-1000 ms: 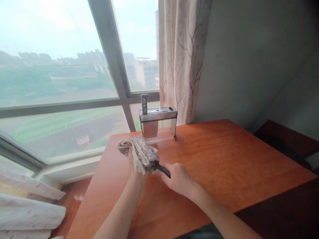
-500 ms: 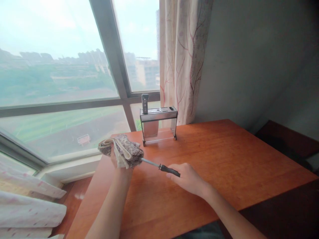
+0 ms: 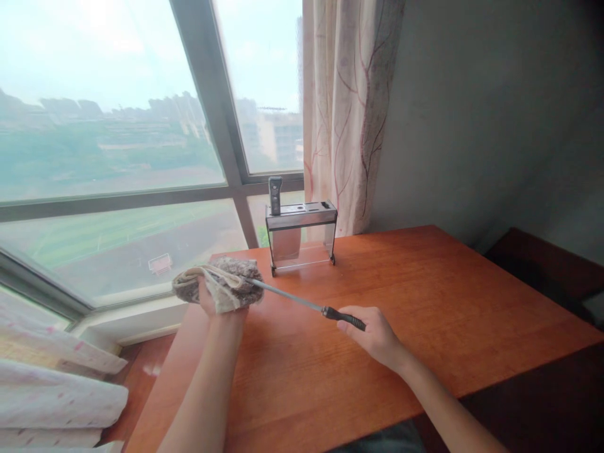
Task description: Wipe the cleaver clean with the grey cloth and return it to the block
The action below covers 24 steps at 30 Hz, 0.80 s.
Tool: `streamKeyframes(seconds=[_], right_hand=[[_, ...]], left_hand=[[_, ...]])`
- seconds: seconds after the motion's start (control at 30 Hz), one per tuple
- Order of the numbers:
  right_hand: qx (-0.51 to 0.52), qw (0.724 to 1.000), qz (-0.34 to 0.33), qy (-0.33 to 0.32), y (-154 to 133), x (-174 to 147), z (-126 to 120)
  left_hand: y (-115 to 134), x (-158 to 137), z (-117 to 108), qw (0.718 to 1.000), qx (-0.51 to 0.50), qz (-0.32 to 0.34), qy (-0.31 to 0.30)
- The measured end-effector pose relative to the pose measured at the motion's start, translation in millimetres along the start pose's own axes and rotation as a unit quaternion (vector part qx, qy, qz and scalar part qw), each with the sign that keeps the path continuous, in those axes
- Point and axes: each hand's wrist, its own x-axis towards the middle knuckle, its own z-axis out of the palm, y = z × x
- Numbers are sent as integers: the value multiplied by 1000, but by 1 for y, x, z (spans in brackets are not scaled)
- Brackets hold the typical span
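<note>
My right hand [image 3: 372, 332] grips the black handle of a thin metal rod [image 3: 292, 299], like a sharpening steel, held low over the wooden table [image 3: 425, 314]. The rod's tip runs into a folded grey and cream cloth [image 3: 218, 286] that my left hand [image 3: 213, 303] is closed around, near the table's left edge. Most of the rod's shaft shows bare between the two hands. Its tip is hidden inside the cloth.
A metal and clear plastic knife holder [image 3: 301, 236] with one dark handle [image 3: 274, 195] sticking up stands at the table's back edge by the window [image 3: 117, 157]. A patterned curtain [image 3: 349, 113] hangs behind it. A grey wall is at right; pale fabric [image 3: 56, 390] lies lower left.
My hands have drawn apart: the right hand pulled the rod out to the right while the left hand slid the cloth left along the shaft, baring most of it.
</note>
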Motion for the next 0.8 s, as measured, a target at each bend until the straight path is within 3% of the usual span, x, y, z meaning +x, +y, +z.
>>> streamKeyframes(seconds=[0.07, 0.13, 0.23, 0.37, 0.5, 0.57, 0.67, 0.8], right_hand=[[5, 1000, 11, 10, 0, 0, -2], [1, 1000, 14, 11, -2, 1, -4], [17, 1000, 8, 10, -5, 2, -10], [119, 991, 35, 43, -1, 1, -21], [230, 959, 32, 164, 3, 8, -31], [281, 928, 18, 246, 2, 18, -35], [331, 879, 4, 343, -3, 40, -39], [360, 846, -4, 394, -8, 70, -44]], left_hand=[[-4, 1, 1, 997, 38, 52, 49], [-9, 0, 4, 993, 76, 54, 78], [-15, -4, 6, 991, 109, -4, 81], [-17, -6, 5, 985, 136, -73, 74], [-20, -10, 1, 963, 197, -172, 62], [-24, -15, 1, 939, 240, -246, 25], [-34, -28, 7, 900, 288, -315, -91], [-48, -46, 16, 813, 415, -346, -218]])
